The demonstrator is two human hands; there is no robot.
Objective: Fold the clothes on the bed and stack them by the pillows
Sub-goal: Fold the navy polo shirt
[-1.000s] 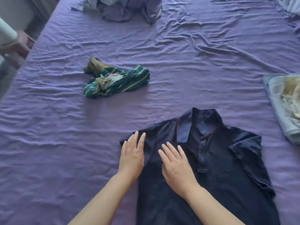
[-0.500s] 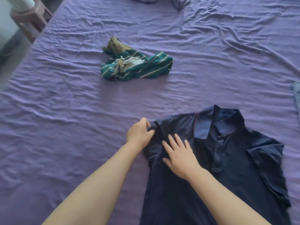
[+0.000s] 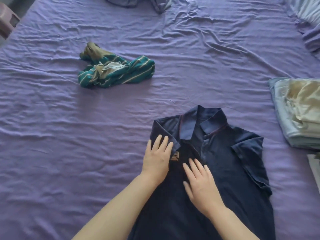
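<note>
1. A dark navy short-sleeved polo shirt (image 3: pixel 225 161) lies face up on the wrinkled purple bedsheet (image 3: pixel 52 153), collar pointing away from the person, near the front edge of the bed.
2. The left hand (image 3: pixel 156 160) lies flat on the shirt's left sleeve, which is already turned in over the chest; its fingers are straight and close together, pressing the cloth and pinching nothing.
3. The right hand (image 3: pixel 199 182) rests palm down on the chest just beside it, fingers straight and a little apart, likewise only pressing.
4. The sleeve on the person's right looks already folded inward along the shirt's side, so the shirt reads as part-way folded: the sides are in, but the body is not yet folded up lengthwise.
5. Done so far, as far as I can judge: a pile of folded pale blue and cream garments (image 3: pixel 297 111) sits at the right edge of the bed, well apart from the shirt.
6. A striped pillow (image 3: pixel 306 9) shows in the far right corner, with the pile lying on that same side of the bed.
7. Left to do: a crumpled green striped garment (image 3: pixel 117 71) lies unfolded to the left, and a bluish-grey heap of clothes (image 3: pixel 155 4) waits at the far edge, partly out of view.
</note>
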